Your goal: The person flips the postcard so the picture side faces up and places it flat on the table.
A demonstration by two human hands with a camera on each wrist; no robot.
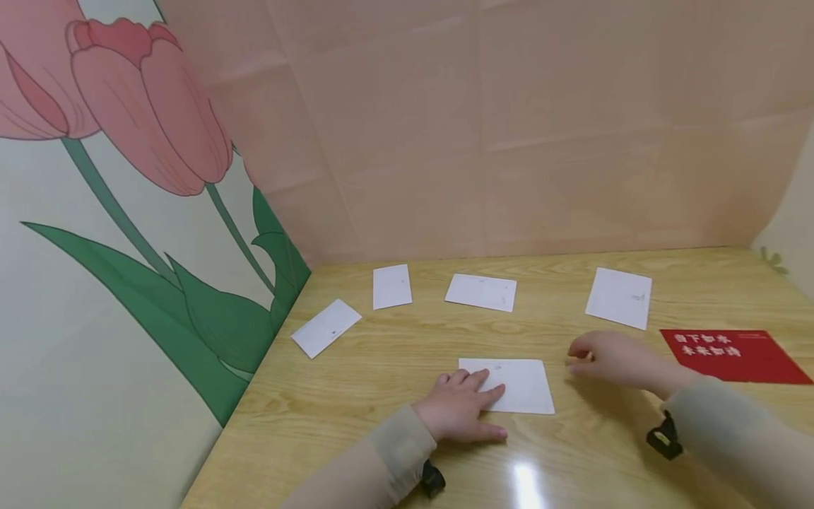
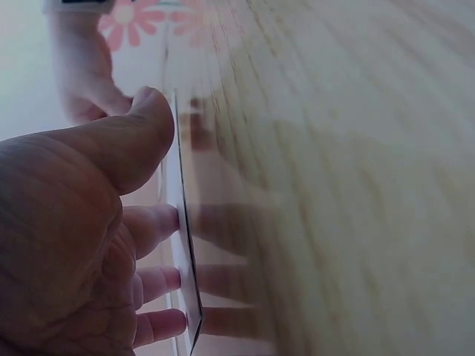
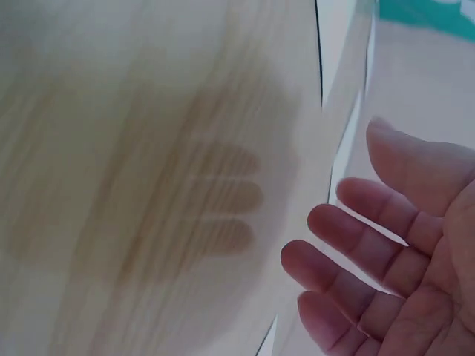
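Note:
A white envelope-like paper [image 1: 524, 389] lies flat on the wooden table, with a small dark mark near its upper edge. Over its left part my left hand [image 1: 461, 406] is spread, fingertips resting on the paper. In the left wrist view, the left hand's fingers [image 2: 156, 274] touch the thin white paper [image 2: 190, 282] while the thumb stays apart from it. My right hand [image 1: 617, 362] hovers to the right of the paper, fingers loosely bent and holding nothing. The right wrist view shows the right hand [image 3: 386, 259] with its fingers apart above the table.
Along the back of the table [image 1: 356, 424] lie several more white papers, among them one at far left [image 1: 327, 328], one at back middle [image 1: 481, 292] and one at back right [image 1: 619, 297]. A red card [image 1: 738, 357] with white writing lies at right. Behind hangs a pinkish sheet [image 1: 509, 141].

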